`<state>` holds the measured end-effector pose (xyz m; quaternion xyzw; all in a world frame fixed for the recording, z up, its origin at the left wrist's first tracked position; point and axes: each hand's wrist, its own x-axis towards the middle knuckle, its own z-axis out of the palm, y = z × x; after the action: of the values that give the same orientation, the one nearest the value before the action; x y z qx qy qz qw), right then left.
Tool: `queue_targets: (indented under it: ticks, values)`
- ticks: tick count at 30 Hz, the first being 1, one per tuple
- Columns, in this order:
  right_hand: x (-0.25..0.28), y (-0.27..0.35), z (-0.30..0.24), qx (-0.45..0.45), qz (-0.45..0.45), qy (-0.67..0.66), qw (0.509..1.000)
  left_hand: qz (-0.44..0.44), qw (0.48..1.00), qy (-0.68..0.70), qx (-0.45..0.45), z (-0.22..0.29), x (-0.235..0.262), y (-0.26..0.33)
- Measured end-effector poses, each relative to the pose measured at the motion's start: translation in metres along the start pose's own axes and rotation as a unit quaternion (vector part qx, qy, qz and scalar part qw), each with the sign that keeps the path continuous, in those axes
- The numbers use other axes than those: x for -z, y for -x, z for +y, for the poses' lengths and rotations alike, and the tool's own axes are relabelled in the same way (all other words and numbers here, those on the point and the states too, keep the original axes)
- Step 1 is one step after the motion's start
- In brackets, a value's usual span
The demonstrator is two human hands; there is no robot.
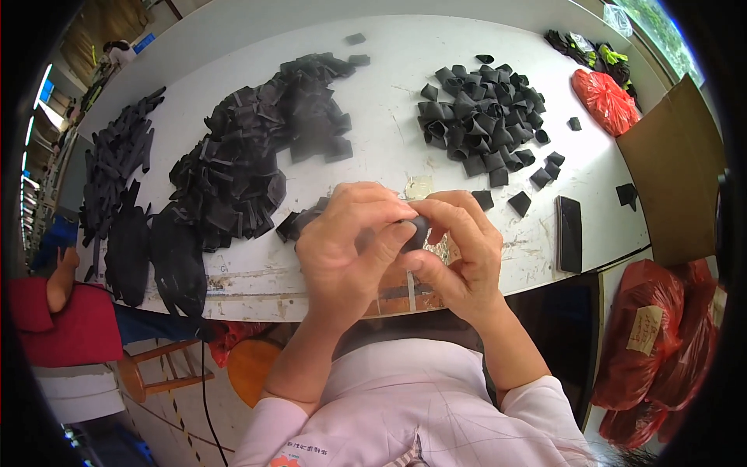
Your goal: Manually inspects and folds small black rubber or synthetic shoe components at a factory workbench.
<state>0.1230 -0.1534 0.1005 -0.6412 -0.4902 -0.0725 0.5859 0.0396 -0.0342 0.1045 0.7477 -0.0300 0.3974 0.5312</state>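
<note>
My left hand (342,245) and my right hand (465,253) meet above the near edge of the white table (381,101). Between their thumbs and fingers they pinch a small black piece of material (419,232), which looks curled or rolled; the fingers cover much of it. Just past my left hand, a few black pieces (299,222) lie on the table. Beyond my right hand is a heap of small black curled loops (482,117), with some loose ones scattered on its near side. To the left spreads a large pile of flat black pieces (241,148).
Black strips (117,163) and two long black oval pieces (177,261) lie at far left. A phone (569,233) rests near the right edge, beside cardboard (673,171). Red bags (646,335) stand lower right. A co-worker's red sleeve (31,303) and a wooden stool (167,366) are at left.
</note>
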Motion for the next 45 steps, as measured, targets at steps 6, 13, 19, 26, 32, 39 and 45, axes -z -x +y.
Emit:
queue_targets:
  ticks: [6,13,19,26,32,39,45]
  values:
    - [-0.002,-0.007,-0.014,-0.099,0.004,-0.081,0.992,0.101,0.918,0.364,0.123,0.002,-0.002,0.011]
    - [-0.007,-0.005,-0.013,-0.074,0.011,-0.02,0.997,0.083,0.87,0.461,0.152,-0.005,0.004,0.021]
    - [-0.004,-0.005,-0.019,-0.095,0.001,-0.015,0.995,0.05,0.981,0.112,0.151,0.001,0.012,0.007]
    - [0.001,-0.013,-0.023,-0.062,-0.05,0.036,0.996,0.071,0.958,0.248,0.128,-0.013,0.016,0.01]
    - [-0.011,0.004,-0.002,0.058,0.007,0.073,0.996,0.017,0.983,0.113,0.14,-0.005,0.019,0.007]
    - [0.009,-0.011,-0.005,-0.168,-0.062,-0.187,0.966,0.149,0.968,0.015,0.199,-0.009,0.014,0.028]
    - [0.014,0.009,0.024,-0.368,0.07,-0.205,0.904,0.014,0.932,-0.311,0.188,-0.024,0.007,0.103]
